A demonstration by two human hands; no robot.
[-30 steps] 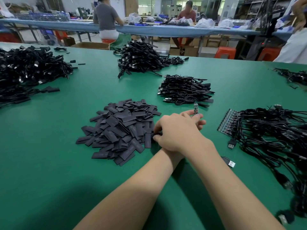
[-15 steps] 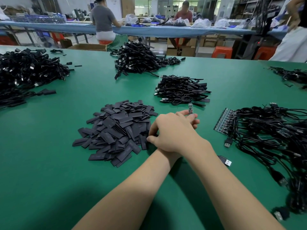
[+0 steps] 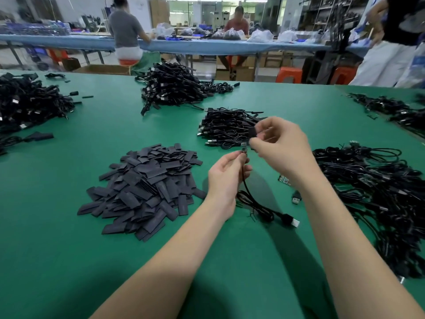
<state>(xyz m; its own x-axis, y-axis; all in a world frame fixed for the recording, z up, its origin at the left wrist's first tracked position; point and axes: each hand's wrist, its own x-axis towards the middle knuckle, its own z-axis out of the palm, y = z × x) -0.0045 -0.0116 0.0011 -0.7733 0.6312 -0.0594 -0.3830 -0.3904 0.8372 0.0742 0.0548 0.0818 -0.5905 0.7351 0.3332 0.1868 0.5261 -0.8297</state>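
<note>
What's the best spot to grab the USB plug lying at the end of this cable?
The USB plug lies flat on the green table, metal tip pointing right. Probably pinch its black body across the sides from above, clear of the cable.

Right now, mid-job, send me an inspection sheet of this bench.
Surface: green table.
Job's things: cable with small board end; black sleeve; sleeve pile.
Clutter: loose plug, green board strip.
Grippers: left hand grips the cable; right hand pinches the black sleeve.
Cables: heaps centre, far, left, right.
Surroundings: seated people at blue bench; orange stools.
</note>
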